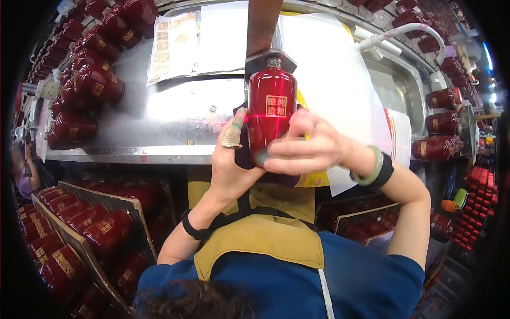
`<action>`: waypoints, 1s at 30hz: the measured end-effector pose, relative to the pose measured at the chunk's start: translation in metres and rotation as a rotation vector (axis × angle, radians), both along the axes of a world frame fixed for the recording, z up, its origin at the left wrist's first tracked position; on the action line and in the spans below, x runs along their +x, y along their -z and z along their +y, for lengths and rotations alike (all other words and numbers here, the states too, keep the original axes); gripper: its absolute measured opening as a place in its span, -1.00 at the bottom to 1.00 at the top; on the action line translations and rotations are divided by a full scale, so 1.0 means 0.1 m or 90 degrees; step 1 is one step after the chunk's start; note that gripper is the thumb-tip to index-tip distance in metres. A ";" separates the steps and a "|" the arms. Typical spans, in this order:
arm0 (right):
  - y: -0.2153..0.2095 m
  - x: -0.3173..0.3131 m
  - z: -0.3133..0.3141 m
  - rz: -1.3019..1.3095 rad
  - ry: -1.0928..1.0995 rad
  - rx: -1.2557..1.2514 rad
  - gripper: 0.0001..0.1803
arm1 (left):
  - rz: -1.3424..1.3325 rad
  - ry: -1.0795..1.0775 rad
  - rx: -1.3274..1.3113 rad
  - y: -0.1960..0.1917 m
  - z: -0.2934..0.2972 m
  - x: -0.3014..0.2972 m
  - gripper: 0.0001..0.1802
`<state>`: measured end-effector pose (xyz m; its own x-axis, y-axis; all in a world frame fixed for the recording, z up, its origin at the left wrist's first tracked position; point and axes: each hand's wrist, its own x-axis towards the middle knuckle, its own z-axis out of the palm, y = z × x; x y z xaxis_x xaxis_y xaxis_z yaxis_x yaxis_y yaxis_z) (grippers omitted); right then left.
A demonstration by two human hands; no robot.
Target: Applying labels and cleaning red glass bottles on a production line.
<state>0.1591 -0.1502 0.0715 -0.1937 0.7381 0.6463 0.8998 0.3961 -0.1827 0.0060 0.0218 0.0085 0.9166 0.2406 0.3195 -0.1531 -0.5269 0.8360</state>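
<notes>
In front of me a dark red glass bottle lies lengthwise, its clear neck pointing away. A gold square label with characters sits on its upper side, and thin red light lines cross it. My left hand is closed around the lower left of the bottle, with a beige cloth finger cover on one finger. Across the bottle's lower right and near end, my right hand bends its fingers against the glass. A greyish patch shows by its fingertips; I cannot tell what it is. The bottle's underside is hidden.
A brown upright post stands beyond the bottle's neck. Sheets of gold labels and white paper lie on the metal table. Red bottles crowd the left; wooden-sided crates of bottles stand below. A curved white pipe is far right.
</notes>
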 end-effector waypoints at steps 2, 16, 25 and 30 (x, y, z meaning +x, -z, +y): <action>0.06 0.04 0.06 0.105 0.110 -0.053 -0.65 | -0.004 -0.001 -0.016 0.00 0.01 0.01 0.08; -0.16 0.41 0.10 -0.018 0.528 0.116 -0.74 | 0.044 0.030 -0.283 -0.37 0.13 0.25 -0.45; -0.74 -0.08 0.19 0.066 0.440 0.283 -0.67 | 0.347 0.137 -0.667 -0.37 0.13 0.60 -0.38; -0.59 -0.15 -0.42 0.136 0.564 0.233 -0.75 | 0.063 -0.175 -0.463 -0.61 0.98 -0.05 -0.41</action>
